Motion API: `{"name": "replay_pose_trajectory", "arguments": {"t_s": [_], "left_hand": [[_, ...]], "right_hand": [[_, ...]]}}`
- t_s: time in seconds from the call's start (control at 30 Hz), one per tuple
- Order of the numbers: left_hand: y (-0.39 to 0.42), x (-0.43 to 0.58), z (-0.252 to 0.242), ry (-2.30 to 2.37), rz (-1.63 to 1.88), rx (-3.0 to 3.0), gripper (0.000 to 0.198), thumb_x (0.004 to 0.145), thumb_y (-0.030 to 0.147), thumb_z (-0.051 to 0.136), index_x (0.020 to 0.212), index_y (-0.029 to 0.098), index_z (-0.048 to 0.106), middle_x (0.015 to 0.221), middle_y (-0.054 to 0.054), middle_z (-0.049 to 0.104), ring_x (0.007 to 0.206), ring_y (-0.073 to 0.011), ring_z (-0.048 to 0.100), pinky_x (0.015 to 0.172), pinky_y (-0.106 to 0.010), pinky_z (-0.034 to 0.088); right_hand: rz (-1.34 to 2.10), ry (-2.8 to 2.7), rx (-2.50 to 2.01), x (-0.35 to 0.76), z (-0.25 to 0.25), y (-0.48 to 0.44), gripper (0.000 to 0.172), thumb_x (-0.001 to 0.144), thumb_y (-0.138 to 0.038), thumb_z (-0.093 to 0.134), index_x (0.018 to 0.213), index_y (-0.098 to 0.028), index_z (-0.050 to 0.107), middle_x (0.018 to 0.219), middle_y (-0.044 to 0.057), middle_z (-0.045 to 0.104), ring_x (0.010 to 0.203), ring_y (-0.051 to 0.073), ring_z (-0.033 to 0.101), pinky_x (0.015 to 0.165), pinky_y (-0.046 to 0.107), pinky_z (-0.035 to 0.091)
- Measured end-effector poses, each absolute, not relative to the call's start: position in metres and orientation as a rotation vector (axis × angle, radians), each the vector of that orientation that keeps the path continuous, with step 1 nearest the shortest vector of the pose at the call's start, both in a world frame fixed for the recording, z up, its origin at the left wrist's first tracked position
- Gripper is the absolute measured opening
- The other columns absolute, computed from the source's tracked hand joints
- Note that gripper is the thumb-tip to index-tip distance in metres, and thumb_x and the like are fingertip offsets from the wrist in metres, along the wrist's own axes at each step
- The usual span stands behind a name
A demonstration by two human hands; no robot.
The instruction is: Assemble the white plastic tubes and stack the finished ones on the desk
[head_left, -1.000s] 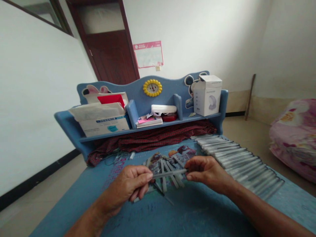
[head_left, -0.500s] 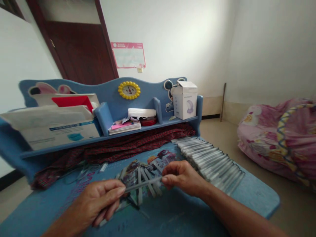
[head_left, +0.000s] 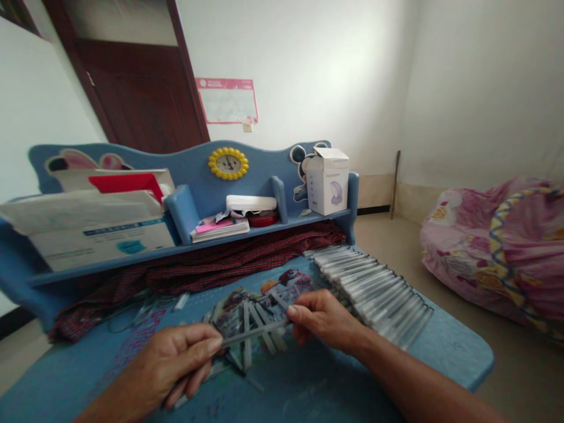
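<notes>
Row of tubes (head_left: 374, 288) right of strips (head_left: 247, 318)

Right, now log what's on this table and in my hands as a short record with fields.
Left hand: pinching one end of a thin grey stick
Right hand: holding the stick's other end
Beneath the stick: loose sticks, spread on the blue table
Right side: row of clear tubes with dark ends, side by side
Back of table: checked cloth, under the shelf
Count of tubes: too blurred to tell
</notes>
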State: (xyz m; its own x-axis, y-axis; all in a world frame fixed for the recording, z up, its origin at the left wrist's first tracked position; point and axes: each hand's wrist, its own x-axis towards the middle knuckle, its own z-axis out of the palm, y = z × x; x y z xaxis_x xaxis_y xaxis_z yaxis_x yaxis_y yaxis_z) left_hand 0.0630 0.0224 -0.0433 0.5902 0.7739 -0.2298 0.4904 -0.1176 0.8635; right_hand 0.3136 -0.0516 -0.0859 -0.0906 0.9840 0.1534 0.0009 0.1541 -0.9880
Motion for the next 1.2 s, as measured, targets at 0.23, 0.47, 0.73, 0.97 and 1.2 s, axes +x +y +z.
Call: {"name": "replay_pose_trajectory", "arguments": {"t_s": [0.23,0.47,0.73,0.97,1.2], "left_hand": [[0.0234,0.0616,-0.0453,1.02,0.302,1.742,0.048,0.066,0.066,0.055,0.069,0.018,0.058,0.037,0.007,0.049,0.028,-0.0035,0.026,0.033,-0.017,0.015],[0.0255,0.0609,-0.0466,0.995,0.286,1.757,0.048,0.066,0.066,0.055,0.069,0.019,0.059,0.037,0.007,0.048,0.028,-0.0036,0.025,0.032,-0.017,0.015],[0.0247,0.0589,-0.0462,1.007,0.293,1.757,0.046,0.068,0.064,0.055,0.067,0.018,0.057,0.037,0.007,0.049,0.028,-0.0036,0.026,0.033,-0.017,0.015],[0.0264,0.0565,-0.0438,1.025,0.304,1.761,0.047,0.069,0.064,0.054,0.068,0.017,0.057,0.037,0.006,0.049,0.029,-0.0035,0.026,0.033,-0.016,0.016],[0.0245,0.0581,-0.0389,1.041,0.304,1.757,0.048,0.067,0.066,0.054,0.068,0.018,0.056,0.037,0.007,0.047,0.029,-0.0037,0.024,0.034,-0.018,0.012]], "right_hand": [[1.189,-1.333,-1.074,0.3127,-0.0881,-0.0526,0.031,0.069,-0.044,0.062,0.062,-0.015,0.055,0.054,-0.002,0.057,0.045,0.009,0.051,0.045,0.021,0.041],[1.201,-1.282,-1.008,0.3138,-0.0841,-0.0543,0.024,0.059,-0.032,0.072,0.066,-0.013,0.058,0.053,-0.004,0.055,0.047,0.009,0.052,0.047,0.021,0.042],[1.234,-1.301,-1.111,0.3109,-0.0863,-0.0529,0.029,0.069,-0.04,0.062,0.059,-0.014,0.055,0.051,-0.002,0.057,0.042,0.008,0.051,0.043,0.021,0.041],[1.18,-1.278,-1.048,0.314,-0.0881,-0.0523,0.018,0.064,-0.029,0.067,0.066,-0.013,0.058,0.053,-0.003,0.058,0.046,0.009,0.053,0.046,0.021,0.042],[1.209,-1.151,-0.972,0.3112,-0.0844,-0.0517,0.016,0.059,-0.022,0.066,0.068,-0.015,0.055,0.051,-0.004,0.06,0.044,0.009,0.054,0.047,0.021,0.043]]}}
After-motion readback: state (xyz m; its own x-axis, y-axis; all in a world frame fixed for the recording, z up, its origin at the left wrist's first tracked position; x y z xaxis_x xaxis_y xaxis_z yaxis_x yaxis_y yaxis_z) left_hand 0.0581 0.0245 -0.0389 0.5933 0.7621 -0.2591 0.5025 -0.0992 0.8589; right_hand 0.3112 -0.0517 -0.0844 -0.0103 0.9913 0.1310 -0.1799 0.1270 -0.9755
